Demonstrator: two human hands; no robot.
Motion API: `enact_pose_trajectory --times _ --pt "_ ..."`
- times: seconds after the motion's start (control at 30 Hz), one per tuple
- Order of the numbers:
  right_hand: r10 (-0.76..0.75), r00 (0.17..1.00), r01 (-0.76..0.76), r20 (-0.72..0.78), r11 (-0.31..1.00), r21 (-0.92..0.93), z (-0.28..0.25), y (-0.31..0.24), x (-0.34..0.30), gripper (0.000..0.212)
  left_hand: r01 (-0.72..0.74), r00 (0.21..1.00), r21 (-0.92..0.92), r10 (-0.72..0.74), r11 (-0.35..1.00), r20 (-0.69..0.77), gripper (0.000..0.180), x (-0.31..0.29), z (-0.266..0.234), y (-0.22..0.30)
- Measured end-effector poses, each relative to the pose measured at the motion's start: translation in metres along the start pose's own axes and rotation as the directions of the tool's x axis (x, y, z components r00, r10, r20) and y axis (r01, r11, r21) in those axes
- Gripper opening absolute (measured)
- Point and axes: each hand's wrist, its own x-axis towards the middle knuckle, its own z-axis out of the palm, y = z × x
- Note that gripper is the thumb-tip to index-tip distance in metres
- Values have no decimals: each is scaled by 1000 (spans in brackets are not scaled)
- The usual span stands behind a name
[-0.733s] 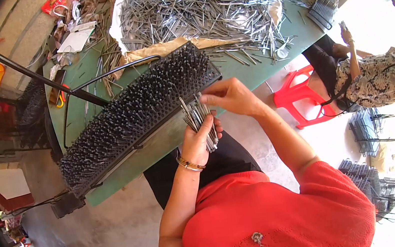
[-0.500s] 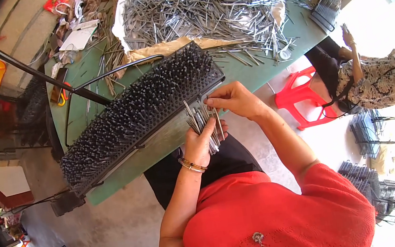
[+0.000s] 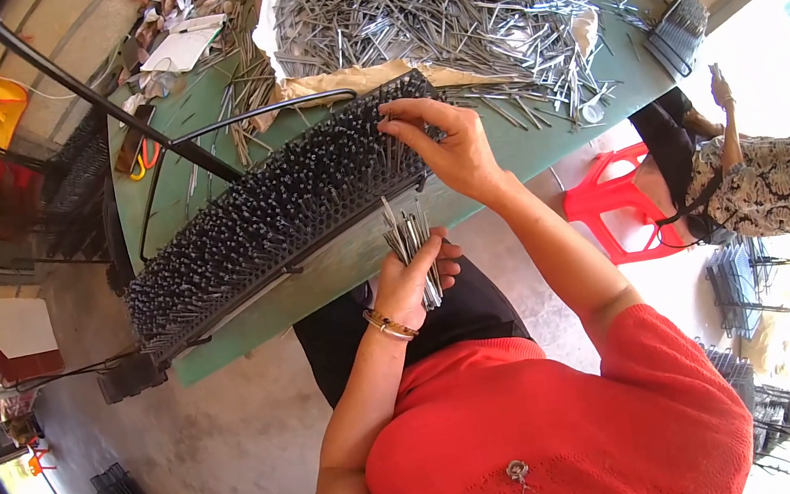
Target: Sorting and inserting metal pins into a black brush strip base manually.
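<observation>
In my left hand (image 3: 410,280) is a bundle of thin metal rods (image 3: 409,240), gripped upright with the thumb across it. My right hand (image 3: 446,144) reaches over the right end of a long black rack (image 3: 259,215), thumb and forefinger pinched at the tops of the dark rods there. Whatever sits between those fingertips is too small to make out. Closely packed rods stand in the rack's perforated frame, which lies slantwise along the near edge of the green table (image 3: 495,167).
A large heap of loose metal rods (image 3: 424,20) lies on paper at the back. Orange-handled scissors (image 3: 143,159) rest at the left. A black bar (image 3: 124,113) crosses above the rack. On the right, another person (image 3: 769,179) sits near a red stool (image 3: 612,206).
My right hand has moved from the bundle up and away to the rack's right end. My left hand keeps the bundle in nearly the same place. The view has shifted slightly.
</observation>
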Motion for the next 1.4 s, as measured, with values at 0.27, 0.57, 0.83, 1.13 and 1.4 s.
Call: enact_pose_trajectory --times 0.27,0.57,0.83,1.13,1.4 --pt "-227 973 228 34 971 -73 14 17 5 18 12 998 -6 -12 1000 57 29 -3 -6 1" --pt "-283 958 285 42 956 -71 17 32 -2 20 10 988 -45 -3 999 154 37 -10 -19 9" --pt "-519 827 560 216 723 -405 26 23 -12 34 -12 995 -18 13 1000 94 37 -23 -42 7" --pt "-522 843 517 130 721 -461 31 21 -20 27 -31 994 -33 34 999 100 37 -32 -51 9" --pt "-446 895 382 -19 786 -485 38 1 -27 23 -36 988 -69 46 997 148 37 -39 -54 12"
